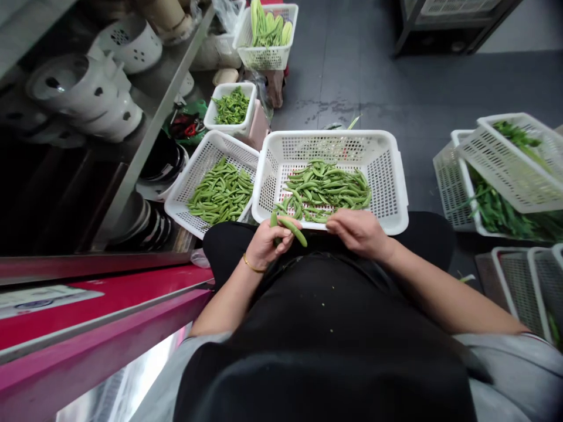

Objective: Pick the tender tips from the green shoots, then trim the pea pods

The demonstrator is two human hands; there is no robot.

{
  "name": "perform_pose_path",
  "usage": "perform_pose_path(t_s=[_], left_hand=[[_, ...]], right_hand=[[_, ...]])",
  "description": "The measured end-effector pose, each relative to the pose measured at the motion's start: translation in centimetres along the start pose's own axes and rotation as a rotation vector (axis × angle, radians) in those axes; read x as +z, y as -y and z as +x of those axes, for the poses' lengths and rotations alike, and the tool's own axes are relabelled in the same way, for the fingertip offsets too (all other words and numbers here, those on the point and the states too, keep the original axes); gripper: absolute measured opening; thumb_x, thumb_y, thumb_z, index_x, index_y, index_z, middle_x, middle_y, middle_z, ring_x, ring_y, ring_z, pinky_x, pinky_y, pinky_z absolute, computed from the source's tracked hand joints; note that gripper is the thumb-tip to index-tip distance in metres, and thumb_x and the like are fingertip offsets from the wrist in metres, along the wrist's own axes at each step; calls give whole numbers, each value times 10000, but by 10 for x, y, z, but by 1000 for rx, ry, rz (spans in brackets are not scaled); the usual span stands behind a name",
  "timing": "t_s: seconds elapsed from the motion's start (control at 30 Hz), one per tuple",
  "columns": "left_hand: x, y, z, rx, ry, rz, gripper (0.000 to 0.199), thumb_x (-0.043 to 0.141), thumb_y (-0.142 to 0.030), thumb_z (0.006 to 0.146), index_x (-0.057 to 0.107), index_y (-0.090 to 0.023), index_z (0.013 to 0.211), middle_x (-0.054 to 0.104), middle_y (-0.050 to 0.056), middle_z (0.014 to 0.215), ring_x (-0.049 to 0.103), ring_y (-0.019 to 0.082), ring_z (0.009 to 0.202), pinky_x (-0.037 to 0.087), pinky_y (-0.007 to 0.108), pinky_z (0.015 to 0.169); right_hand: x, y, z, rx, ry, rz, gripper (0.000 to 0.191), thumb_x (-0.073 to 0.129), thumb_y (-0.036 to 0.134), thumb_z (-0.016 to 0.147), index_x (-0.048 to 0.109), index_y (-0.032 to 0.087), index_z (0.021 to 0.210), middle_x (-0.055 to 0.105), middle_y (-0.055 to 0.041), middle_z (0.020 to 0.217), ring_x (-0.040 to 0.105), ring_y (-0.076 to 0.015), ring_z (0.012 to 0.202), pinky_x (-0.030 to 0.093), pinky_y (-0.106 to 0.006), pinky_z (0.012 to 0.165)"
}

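Note:
My left hand (269, 241), with a gold bangle at the wrist, is closed around a few green pea pods (294, 230) above the near left rim of a white perforated basket (387, 176). My right hand (358, 231) is pinched shut over the same near rim, farther right; whatever its fingertips hold is too small to make out. Inside that basket lies a loose pile of pea pods (328, 186). Touching it on the left, a second white basket (182, 202) carries a fuller heap of pods (222, 192).
Behind stand a small white basket of green peppers (231, 107) and a basket of long green vegetables (270, 29). On the left is a metal shelf (153, 129) with white pots (88, 94). Stacked baskets of leafy greens (510, 199) stand at right on the grey floor (352, 64).

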State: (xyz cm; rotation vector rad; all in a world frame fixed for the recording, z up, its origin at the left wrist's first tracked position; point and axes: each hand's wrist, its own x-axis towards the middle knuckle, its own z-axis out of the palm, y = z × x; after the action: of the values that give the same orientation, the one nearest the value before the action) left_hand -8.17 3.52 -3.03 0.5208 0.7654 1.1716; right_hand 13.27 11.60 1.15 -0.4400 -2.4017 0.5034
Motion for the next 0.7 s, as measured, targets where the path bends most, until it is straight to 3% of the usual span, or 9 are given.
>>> perform_pose_path(t_s=[0.13,0.2,0.27,0.33,0.43,0.5,0.6,0.67,0.7], left_hand=[[-15,0,-3,-72,72,55,232,572,-145,672,684,-32,841,474,-8,437,366,54,304,215,162,313],[-18,1,-5,-96,73,21,245,592,-202,689,685,-39,847,469,-9,463,374,52,320,236,164,328],[-19,2,-7,-122,68,-21,259,606,-295,729,677,-53,785,453,-8,488,372,48,335,250,165,333],[-18,4,-6,-133,72,-60,317,597,-365,765,643,-67,665,440,1,512,380,48,356,265,168,333],[-12,9,0,-103,121,-137,344,588,-366,762,581,-88,559,457,23,539,430,71,383,290,175,323],[-8,15,4,-103,153,-180,291,588,-362,737,605,-100,612,530,56,574,505,117,418,319,184,310],[-4,20,8,-167,162,-174,269,608,-331,696,655,-119,853,652,115,708,632,221,557,434,243,346],[-3,20,7,-167,137,-138,308,629,-260,676,636,-131,955,669,110,742,654,236,601,490,280,397],[-3,18,5,-156,123,-130,290,636,-229,675,629,-134,949,655,87,713,639,209,570,490,270,402]], right_hand=[[-36,-2,-6,253,-54,127,211,442,232,939,599,202,802,629,-17,694,590,-119,635,453,-232,612],[-44,-4,-13,277,104,179,181,480,268,923,632,207,845,649,-13,727,608,-121,657,462,-233,629],[-44,-10,-23,259,391,194,163,553,325,879,663,215,928,671,-13,787,615,-125,666,459,-236,620],[-37,-25,-32,292,564,128,222,574,349,856,674,219,1006,686,-26,866,625,-135,712,453,-243,642],[-18,-59,-34,470,525,-190,276,479,319,897,671,214,1066,675,-71,969,625,-171,808,434,-270,685],[2,-84,-29,514,612,-399,311,447,293,896,661,214,1107,654,-104,1000,619,-194,785,406,-279,645],[34,-114,-16,420,892,-491,327,436,206,862,667,163,1090,644,-144,982,611,-212,759,369,-276,605],[44,-127,-8,374,944,-486,311,421,180,855,680,116,1016,649,-161,961,605,-222,782,368,-280,617],[44,-131,-5,372,907,-475,304,417,188,858,680,106,986,652,-160,955,600,-223,788,372,-284,629]])
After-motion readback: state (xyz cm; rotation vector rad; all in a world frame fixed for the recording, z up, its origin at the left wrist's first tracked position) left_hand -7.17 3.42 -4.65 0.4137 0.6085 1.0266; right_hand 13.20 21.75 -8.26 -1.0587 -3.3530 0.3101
